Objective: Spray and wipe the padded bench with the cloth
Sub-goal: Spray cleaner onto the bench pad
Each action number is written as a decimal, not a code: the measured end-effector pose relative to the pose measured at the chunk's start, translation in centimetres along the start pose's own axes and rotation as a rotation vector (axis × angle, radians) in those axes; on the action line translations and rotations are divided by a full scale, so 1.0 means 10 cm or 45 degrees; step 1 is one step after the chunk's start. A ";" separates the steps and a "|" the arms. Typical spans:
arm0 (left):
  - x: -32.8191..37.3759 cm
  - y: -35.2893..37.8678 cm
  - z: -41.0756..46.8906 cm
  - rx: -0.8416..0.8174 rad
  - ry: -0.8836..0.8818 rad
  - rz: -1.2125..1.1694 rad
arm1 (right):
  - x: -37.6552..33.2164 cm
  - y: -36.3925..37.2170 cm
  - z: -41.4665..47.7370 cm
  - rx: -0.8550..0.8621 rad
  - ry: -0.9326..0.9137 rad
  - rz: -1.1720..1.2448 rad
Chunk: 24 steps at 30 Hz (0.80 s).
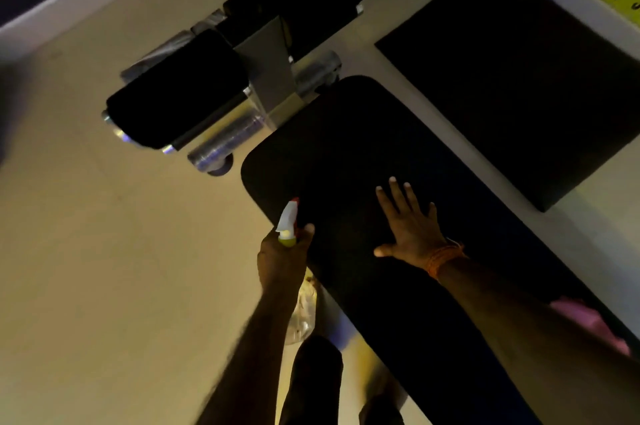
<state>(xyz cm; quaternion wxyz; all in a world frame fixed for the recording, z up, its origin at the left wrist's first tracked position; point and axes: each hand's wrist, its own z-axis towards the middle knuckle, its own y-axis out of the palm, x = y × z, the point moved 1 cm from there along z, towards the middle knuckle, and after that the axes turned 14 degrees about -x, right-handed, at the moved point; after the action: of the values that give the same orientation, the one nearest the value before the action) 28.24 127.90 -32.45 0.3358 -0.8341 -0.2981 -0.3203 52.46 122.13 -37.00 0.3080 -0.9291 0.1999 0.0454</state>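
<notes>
spray bottle [286, 222] clenched in left hand [282, 260] at padded bench [346, 154] edge | right hand [408, 227] flat, released, on bench | pink cloth [588, 320], judged soft, light: to be bunched mid-fold

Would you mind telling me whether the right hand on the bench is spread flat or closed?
Spread flat: the right hand lies palm-down on the bench, fingers apart and empty.
</notes>
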 end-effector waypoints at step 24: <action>0.13 1.20 -0.71 -0.535 0.252 0.298 | 0.79 1.50 -1.18 0.164 0.311 0.290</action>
<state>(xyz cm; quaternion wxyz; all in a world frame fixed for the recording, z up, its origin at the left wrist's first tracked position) 35.23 115.76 -31.90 0.2175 -0.8790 -0.0919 -0.4143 53.26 101.52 -37.44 0.3331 -0.8774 0.3422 -0.0461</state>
